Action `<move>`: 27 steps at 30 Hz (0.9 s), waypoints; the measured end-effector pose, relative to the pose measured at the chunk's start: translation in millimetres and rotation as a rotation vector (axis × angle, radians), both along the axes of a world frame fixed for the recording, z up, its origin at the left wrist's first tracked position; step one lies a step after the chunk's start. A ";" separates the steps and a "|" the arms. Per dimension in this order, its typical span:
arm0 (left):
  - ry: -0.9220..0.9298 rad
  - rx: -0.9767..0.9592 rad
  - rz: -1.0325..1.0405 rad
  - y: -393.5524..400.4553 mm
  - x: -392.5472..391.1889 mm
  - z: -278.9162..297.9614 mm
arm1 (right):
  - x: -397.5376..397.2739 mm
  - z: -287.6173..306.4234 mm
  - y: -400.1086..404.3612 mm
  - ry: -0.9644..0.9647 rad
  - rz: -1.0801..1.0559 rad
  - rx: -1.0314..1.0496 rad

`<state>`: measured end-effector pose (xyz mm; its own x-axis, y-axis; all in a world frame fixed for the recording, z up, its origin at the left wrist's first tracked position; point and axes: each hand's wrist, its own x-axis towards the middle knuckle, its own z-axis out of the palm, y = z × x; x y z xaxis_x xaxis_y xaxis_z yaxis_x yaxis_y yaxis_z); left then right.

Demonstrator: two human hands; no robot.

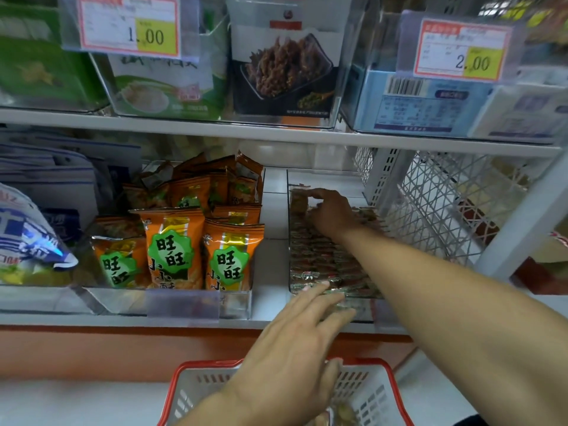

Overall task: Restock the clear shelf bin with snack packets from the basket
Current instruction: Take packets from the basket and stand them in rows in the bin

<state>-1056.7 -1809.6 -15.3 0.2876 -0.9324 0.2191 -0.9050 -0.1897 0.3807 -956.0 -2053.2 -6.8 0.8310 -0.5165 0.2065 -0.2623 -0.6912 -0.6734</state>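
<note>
Basket [384, 392] lowest; left hand [295, 342] flat on bin [289, 229] front; right hand [330, 213] pinches packets [310, 256] deep inside.

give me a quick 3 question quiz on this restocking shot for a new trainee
1. True or false: the right hand is deep in the clear shelf bin, fingers curled on the snack packets at the back.
2. Where is the left hand? A) inside the basket B) fingers straight, reaching to the bin's front edge C) on the orange packets
3. Fill in: the basket has a ____ rim.

Key: 1 true; 2 B; 3 red
</note>
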 end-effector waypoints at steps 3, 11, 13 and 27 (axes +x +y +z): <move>-0.009 -0.022 -0.015 11.3 -4.1 0.5 | -26.2 22.6 25.3 -0.183 -0.080 -0.037; 0.156 0.787 0.044 54.8 -0.4 -102.4 | -134.9 -62.8 142.8 -0.797 0.209 -0.180; 0.266 0.923 0.093 73.7 -0.2 -147.0 | -160.6 -133.8 156.6 -0.391 0.138 -0.022; 0.491 0.927 0.447 108.7 -37.8 -325.8 | -227.4 -347.4 154.0 0.992 0.476 -0.144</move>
